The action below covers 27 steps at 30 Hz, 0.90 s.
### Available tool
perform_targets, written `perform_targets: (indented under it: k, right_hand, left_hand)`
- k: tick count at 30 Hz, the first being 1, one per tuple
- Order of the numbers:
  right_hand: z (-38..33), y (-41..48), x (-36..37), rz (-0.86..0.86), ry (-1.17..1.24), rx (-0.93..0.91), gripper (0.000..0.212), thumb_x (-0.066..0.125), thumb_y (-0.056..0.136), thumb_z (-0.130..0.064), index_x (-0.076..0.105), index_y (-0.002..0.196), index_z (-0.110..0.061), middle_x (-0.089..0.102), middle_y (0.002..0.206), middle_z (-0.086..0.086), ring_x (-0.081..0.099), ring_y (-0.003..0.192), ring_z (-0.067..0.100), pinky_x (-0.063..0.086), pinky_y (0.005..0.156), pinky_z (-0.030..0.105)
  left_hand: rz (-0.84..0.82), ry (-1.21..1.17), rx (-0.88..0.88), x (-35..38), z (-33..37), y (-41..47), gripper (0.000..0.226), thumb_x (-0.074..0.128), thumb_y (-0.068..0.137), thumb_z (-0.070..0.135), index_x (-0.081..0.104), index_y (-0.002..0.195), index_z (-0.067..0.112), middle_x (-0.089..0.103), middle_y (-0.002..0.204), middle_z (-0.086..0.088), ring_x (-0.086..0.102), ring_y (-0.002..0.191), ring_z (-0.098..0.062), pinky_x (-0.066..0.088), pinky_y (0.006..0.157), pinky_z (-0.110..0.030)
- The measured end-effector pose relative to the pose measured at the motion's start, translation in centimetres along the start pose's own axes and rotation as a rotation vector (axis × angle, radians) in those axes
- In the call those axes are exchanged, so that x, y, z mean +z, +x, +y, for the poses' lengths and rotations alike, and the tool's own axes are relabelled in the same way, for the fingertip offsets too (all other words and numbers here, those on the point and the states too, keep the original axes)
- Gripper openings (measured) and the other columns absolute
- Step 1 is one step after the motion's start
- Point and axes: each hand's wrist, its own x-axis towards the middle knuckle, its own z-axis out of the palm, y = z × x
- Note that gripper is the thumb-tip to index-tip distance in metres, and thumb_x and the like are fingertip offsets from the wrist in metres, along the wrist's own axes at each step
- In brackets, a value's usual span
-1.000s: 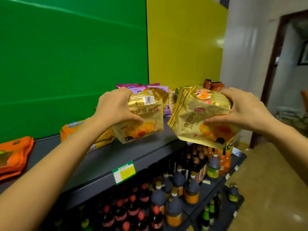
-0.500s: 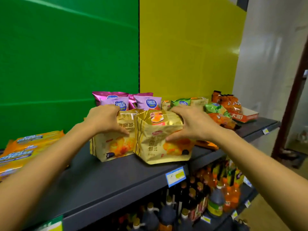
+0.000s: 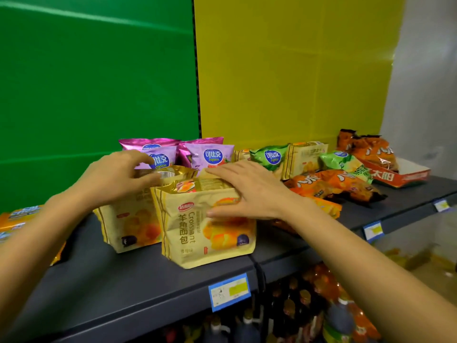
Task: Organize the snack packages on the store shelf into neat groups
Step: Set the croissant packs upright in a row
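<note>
Two golden croissant bags stand upright on the grey shelf (image 3: 138, 288), side by side. The front croissant bag (image 3: 195, 233) overlaps the rear croissant bag (image 3: 128, 224) to its left. My right hand (image 3: 252, 191) lies over the front bag's top, thumb on its face. My left hand (image 3: 116, 177) holds the rear bag's folded top between thumb and fingers. Behind them stand purple snack bags (image 3: 210, 154). To the right are green snack bags (image 3: 269, 155), another yellow bag (image 3: 306, 157) and orange snack packs (image 3: 331, 184).
Orange packs (image 3: 17, 216) lie at the shelf's left end. A red cardboard tray (image 3: 400, 177) with orange packs sits at the far right. Price tags (image 3: 228, 292) hang on the shelf edge. Bottles (image 3: 341, 318) fill the shelf below. Green and yellow panels back the shelf.
Both hands carried the two croissant bags from the air onto the shelf and stood them upright. The view swung right and closer. My fingers have loosened and spread over the bag tops.
</note>
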Motion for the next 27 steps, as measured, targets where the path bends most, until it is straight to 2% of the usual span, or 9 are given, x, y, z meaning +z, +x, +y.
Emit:
perform_targets:
  k: [3,7,10,14,18,22,24,25,27]
  right_hand:
    - [3.4,-2.0,-0.9,0.081,0.175,0.051,0.069,0.033,0.081,-0.068,0.035,0.139,-0.031,0.043,0.144,-0.005,0.037,0.133,0.015,0.025,0.109,0.032]
    - [11.6,-4.8,-0.2,0.073,0.364,0.260,0.043,0.051,0.088,-0.044,0.055,0.123,-0.020,0.060,0.123,0.002,0.056,0.111,0.019,0.044,0.095,0.037]
    - [16.9,-6.4,0.5,0.019,0.470,0.435,0.030,0.057,0.088,-0.030,0.065,0.107,-0.010,0.067,0.109,0.009,0.060,0.097,0.021,0.044,0.084,0.030]
    - [20.8,-7.5,2.3,-0.102,0.498,0.531,0.040,0.047,0.092,-0.040,0.069,0.098,-0.008,0.070,0.101,0.011,0.061,0.098,0.025,0.040,0.076,0.032]
    - [22.0,-6.4,3.7,-0.098,0.577,0.515,0.055,0.043,0.092,-0.046,0.064,0.082,0.004,0.068,0.089,0.022,0.062,0.084,0.030,0.041,0.070,0.034]
    - [22.1,-4.1,4.4,-0.253,0.440,0.537,0.058,0.038,0.088,-0.059,0.055,0.066,-0.008,0.062,0.088,0.017,0.058,0.085,0.031,0.039,0.070,0.033]
    - [22.0,-3.2,4.4,-0.387,0.407,0.524,0.060,0.039,0.086,-0.061,0.064,0.095,-0.007,0.060,0.113,0.021,0.057,0.102,0.032,0.042,0.079,0.032]
    - [21.9,-3.0,4.2,-0.451,0.417,0.524,0.066,0.039,0.087,-0.060,0.058,0.117,-0.003,0.055,0.128,0.021,0.054,0.114,0.033,0.042,0.086,0.032]
    - [21.8,-3.0,4.2,-0.539,0.445,0.501,0.074,0.036,0.090,-0.057,0.039,0.137,-0.001,0.041,0.145,0.017,0.044,0.128,0.032,0.038,0.098,0.032]
  left_hand:
    - [0.195,0.005,-0.001,-0.5,2.5,-0.6,0.052,0.043,0.071,0.057,0.065,0.099,0.019,0.068,0.102,-0.008,0.062,0.092,-0.029,0.047,0.074,-0.039]
    - [0.265,-0.077,-0.026,-0.7,6.8,-1.6,0.044,0.037,0.071,0.062,0.062,0.084,0.029,0.067,0.082,0.000,0.063,0.078,-0.025,0.052,0.069,-0.042]
    - [0.309,-0.164,-0.017,0.1,11.2,-1.9,0.038,0.040,0.073,0.058,0.062,0.080,0.028,0.062,0.072,0.012,0.060,0.066,-0.015,0.052,0.063,-0.039]
    - [0.294,-0.212,0.036,1.8,17.1,-2.2,0.037,0.041,0.077,0.053,0.063,0.080,0.023,0.062,0.071,0.013,0.055,0.069,-0.008,0.042,0.052,-0.022]
    - [0.234,-0.252,0.033,5.2,21.2,-2.2,0.034,0.042,0.079,0.053,0.062,0.079,0.026,0.062,0.071,0.013,0.058,0.065,-0.007,0.049,0.058,-0.030]
    - [0.156,-0.287,-0.054,9.7,23.5,-2.1,0.041,0.037,0.076,0.057,0.061,0.078,0.024,0.059,0.067,0.012,0.056,0.063,-0.007,0.048,0.062,-0.036]
    - [0.135,-0.271,-0.126,11.7,24.0,-1.9,0.044,0.033,0.075,0.058,0.060,0.079,0.024,0.061,0.072,0.009,0.057,0.069,-0.011,0.048,0.065,-0.038]
    - [0.122,-0.247,-0.162,12.6,24.2,-1.7,0.046,0.031,0.075,0.060,0.059,0.080,0.024,0.063,0.075,0.008,0.058,0.073,-0.014,0.047,0.067,-0.037]
    - [0.057,-0.177,-0.264,14.1,24.5,-1.4,0.050,0.034,0.077,0.065,0.059,0.081,0.022,0.064,0.081,0.005,0.060,0.082,-0.019,0.045,0.069,-0.034]
